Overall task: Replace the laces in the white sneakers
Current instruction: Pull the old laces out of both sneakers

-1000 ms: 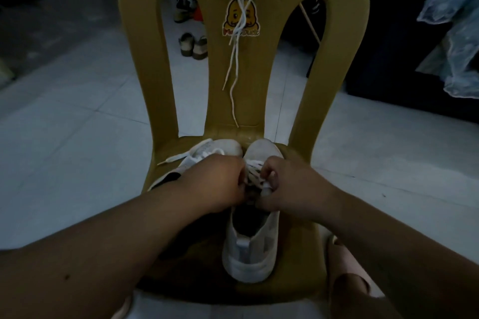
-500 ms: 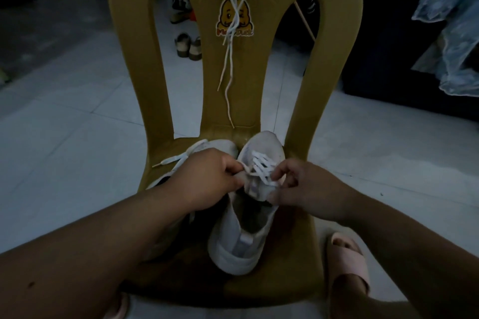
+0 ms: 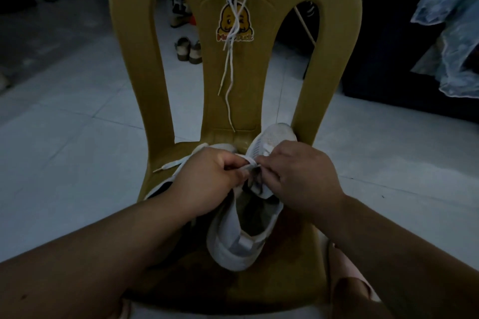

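— While the yellow chair (image 3: 334,59) is being looked down on, what is being held at the left?
— A white lace (image 3: 248,165) is being pinched in the curled fingers of the left hand (image 3: 207,184), a second sneaker (image 3: 220,147) being half covered beneath.
— And rightward?
— The same lace is being pinched by the curled fingers of the right hand (image 3: 303,176), over the white sneaker (image 3: 233,248) mid-seat, heel near.

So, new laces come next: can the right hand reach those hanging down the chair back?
Probably yes: the hanging laces dangle unobstructed above the sneaker, but the right hand is pinching its lace and must let go first.
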Tool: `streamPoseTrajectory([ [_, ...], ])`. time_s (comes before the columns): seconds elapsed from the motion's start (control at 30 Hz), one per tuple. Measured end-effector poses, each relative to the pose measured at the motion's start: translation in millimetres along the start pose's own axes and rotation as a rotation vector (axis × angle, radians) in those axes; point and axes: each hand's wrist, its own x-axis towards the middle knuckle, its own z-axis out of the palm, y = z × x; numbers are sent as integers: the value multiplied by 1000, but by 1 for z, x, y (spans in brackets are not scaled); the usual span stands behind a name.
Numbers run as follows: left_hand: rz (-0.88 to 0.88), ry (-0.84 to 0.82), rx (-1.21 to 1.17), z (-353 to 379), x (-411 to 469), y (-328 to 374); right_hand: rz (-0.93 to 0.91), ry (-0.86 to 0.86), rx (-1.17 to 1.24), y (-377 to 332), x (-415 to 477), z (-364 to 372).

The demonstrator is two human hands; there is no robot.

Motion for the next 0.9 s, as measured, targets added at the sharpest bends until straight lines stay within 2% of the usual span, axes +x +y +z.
streamPoseTrajectory([
  [0.2, -62, -15, -11, -7, 1, -1, 97, 143, 178, 2, -7, 0],
  [0.27, -84, 4, -45, -10, 2, -1, 274, 226, 311, -1, -8, -7],
  [0.33, -76, 33, -71, -13, 3, -1, 571, 275, 539, -2, -5, -9],
  [0.4, -70, 46, -90, -13, 2, 0, 814, 213, 771, -2, -2, -7],
  [0.43, -74, 42, -100, -12, 2, 1, 852, 146, 812, -2, 0, -6],
  [0.5, -79, 32, -114, -12, 0, 2, 719, 18, 732, -3, 3, -8],
  [0.6, -77, 34, -132, -12, 0, 4, 352, -154, 462, -3, 8, -16],
  [0.67, -77, 38, -137, -11, 0, 5, 197, -186, 270, -5, 13, -21],
  [0.83, -95, 29, -153, -7, -1, 7, 52, -317, 5, -6, 20, -34],
  [0.9, -97, 33, -132, -8, 0, 7, 104, -270, 65, -6, 17, -33],
])
